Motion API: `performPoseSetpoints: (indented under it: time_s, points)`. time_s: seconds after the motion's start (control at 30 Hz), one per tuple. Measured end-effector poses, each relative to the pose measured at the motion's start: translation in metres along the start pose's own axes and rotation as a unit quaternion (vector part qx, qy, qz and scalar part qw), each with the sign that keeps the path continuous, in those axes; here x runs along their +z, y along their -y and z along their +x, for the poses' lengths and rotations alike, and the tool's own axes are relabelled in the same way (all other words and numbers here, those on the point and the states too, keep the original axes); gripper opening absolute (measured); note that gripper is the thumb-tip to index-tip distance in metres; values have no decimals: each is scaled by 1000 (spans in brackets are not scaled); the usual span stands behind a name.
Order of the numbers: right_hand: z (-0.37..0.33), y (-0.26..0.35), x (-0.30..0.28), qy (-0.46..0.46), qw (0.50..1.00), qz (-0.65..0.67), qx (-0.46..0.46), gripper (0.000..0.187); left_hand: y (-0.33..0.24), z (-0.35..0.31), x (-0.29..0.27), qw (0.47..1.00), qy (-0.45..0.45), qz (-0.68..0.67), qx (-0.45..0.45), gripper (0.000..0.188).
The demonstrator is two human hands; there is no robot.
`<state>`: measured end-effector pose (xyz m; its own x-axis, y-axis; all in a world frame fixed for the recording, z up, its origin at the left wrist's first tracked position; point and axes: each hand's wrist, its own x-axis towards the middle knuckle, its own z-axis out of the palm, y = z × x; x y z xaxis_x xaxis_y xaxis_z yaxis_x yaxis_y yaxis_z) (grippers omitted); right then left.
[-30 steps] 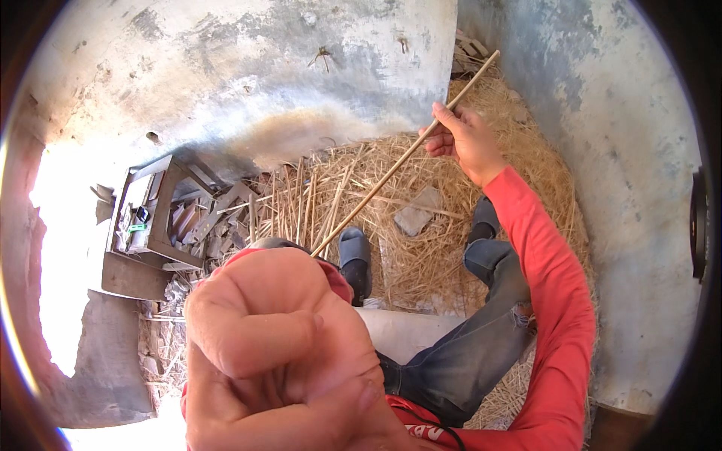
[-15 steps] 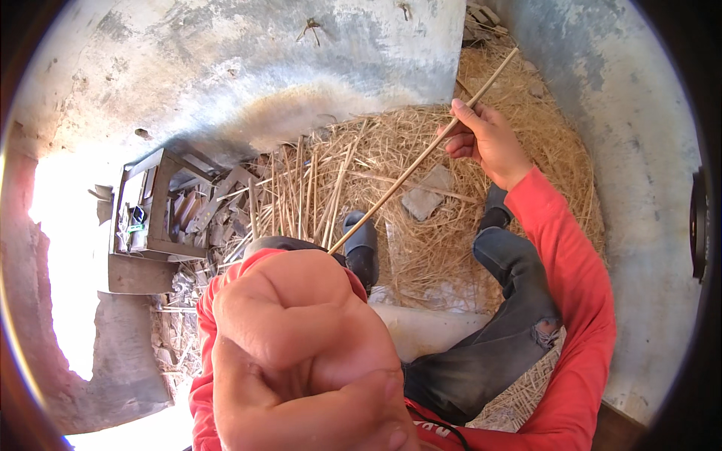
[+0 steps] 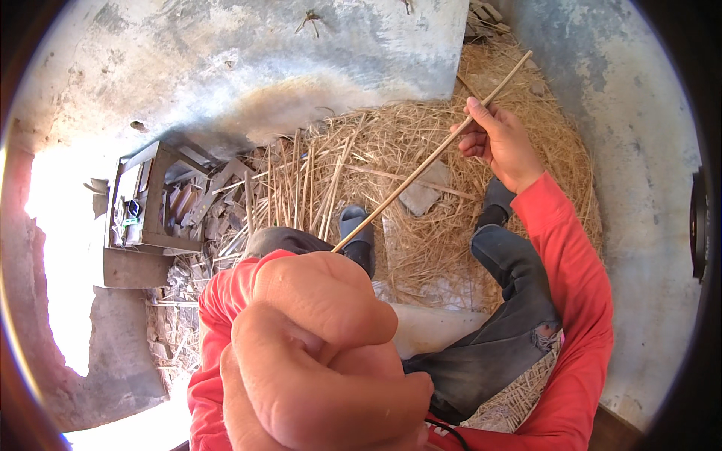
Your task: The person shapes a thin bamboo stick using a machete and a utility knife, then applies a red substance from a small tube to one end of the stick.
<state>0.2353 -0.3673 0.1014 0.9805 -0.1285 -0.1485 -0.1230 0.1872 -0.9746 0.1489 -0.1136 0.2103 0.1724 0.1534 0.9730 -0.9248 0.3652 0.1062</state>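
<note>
A long, thin, pale wooden stick [image 3: 410, 177] slants across the view from upper right to lower left. Near its far end, my right hand [image 3: 500, 143] pinches it between thumb and curled fingers, with a short length sticking out beyond. My left hand [image 3: 323, 353] is a closed fist very close to the camera, large in the lower middle. The near end of the stick runs in at the top of this fist and is hidden there. Whether the fist holds anything more cannot be seen.
Straw [image 3: 436, 248] and shavings cover the floor around my feet, with a flat grey slab [image 3: 426, 189] among them. Several similar sticks [image 3: 304, 188] lie ahead to the left. Beside the broken wall stands a wooden cabinet [image 3: 154, 244] near scrap wood. Plastered walls [image 3: 647, 195] close in.
My right hand and the far end of the stick have shifted slightly right. The left fist has turned and moved a little right, its fingers still curled.
</note>
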Motion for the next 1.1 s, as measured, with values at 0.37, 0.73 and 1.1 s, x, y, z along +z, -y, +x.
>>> performPoseSetpoints:
  time_s: [0.37, 0.73, 1.1]
  points:
    - [-1, -1, 1, -1, 1000, -7, 1, 33, 7, 19, -31, 972, 224, -7, -68, 22]
    - [-6, -4, 3, 6, 1000, -6, 9, 32, 108, -20, -48, 956, 192, 203, 88, 35]
    - [-8, -11, 2, 17, 1000, 0, 20, 37, 109, -25, -51, 952, 197, 222, 76, 30]
